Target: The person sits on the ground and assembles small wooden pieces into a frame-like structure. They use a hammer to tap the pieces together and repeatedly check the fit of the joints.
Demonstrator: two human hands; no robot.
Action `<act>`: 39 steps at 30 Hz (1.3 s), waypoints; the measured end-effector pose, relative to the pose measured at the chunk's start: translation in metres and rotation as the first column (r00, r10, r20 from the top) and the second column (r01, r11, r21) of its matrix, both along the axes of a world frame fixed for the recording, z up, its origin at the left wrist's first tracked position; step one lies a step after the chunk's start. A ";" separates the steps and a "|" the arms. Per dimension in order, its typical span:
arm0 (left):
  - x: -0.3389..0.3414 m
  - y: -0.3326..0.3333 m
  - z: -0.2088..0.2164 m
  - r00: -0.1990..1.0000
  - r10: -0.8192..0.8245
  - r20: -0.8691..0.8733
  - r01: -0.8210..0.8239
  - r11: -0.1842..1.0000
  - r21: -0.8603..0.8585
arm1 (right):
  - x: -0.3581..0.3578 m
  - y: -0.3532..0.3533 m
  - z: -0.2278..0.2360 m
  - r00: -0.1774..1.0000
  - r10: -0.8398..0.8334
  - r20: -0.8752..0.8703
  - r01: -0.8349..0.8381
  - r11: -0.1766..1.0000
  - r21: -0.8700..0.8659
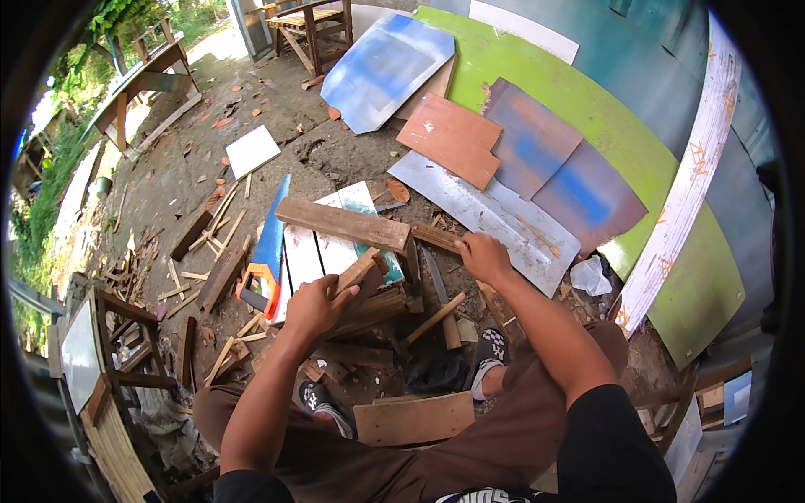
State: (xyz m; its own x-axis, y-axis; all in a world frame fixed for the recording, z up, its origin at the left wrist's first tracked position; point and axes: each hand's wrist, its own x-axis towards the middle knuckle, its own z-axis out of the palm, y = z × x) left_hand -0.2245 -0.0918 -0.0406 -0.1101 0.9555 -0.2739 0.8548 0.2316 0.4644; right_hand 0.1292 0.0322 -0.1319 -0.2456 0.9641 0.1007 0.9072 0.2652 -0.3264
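Brown trousers (327, 453) are closest to the camera, spread across the bottom of the frame, with a black sleeve (620, 444) filling the lower right. Just left of centre, the left hand (310, 308) is wrapped over a short wood block (362, 272), fingers curled round it. Right of centre, the right hand (485, 256) has its fingers closed on the lower-right end of a wooden strip (434, 237).

From where I'm standing the block looks stiff and not too heavy, dry and rough, so slipping isn't my worry, splinters are. I'd grab it by the long sides, away from the ends. Strip's probably lighter and might split along the grain, so hold it round the middle. That thick beam (344, 222) across mid-frame is likely the heavy one: two hands, one near each end.

Pretty cluttered though. A handsaw (271, 239) with an orange handle sits left of centre beside white boards (306, 260), so watch the blade. Below centre a wooden handle (436, 318) sticks up at a slant, and a dark bundle (436, 371) (can't tell what) lies between the shoes. Metal sheet (503, 226) crowds the right side.
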 end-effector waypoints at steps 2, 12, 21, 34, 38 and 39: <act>-0.004 0.003 -0.012 1.000 -0.017 -0.014 0.017 1.000 -0.005 | 0.023 -0.020 -0.046 0.993 0.066 0.098 -0.056 0.993 -0.103; 0.016 0.033 -0.056 0.987 -0.162 0.013 0.160 0.981 0.110 | 0.006 -0.058 -0.182 0.962 0.159 0.222 -0.005 0.823 -0.568; 0.032 0.033 -0.090 0.975 -0.075 -0.209 0.130 0.956 0.264 | -0.036 -0.079 -0.233 0.807 0.482 0.340 -0.166 0.739 -0.654; 0.030 0.026 -0.079 0.953 -0.192 -0.235 0.266 0.901 0.342 | -0.068 -0.091 -0.241 0.686 0.695 0.217 -0.161 0.436 -0.885; 0.027 0.023 -0.081 0.961 -0.201 -0.190 0.256 0.908 0.331 | -0.072 -0.111 -0.225 0.832 0.539 0.133 -0.073 0.343 -0.936; 0.027 0.022 -0.082 0.962 -0.199 -0.186 0.253 0.907 0.336 | -0.070 -0.119 -0.220 0.887 0.437 0.148 -0.033 0.380 -0.924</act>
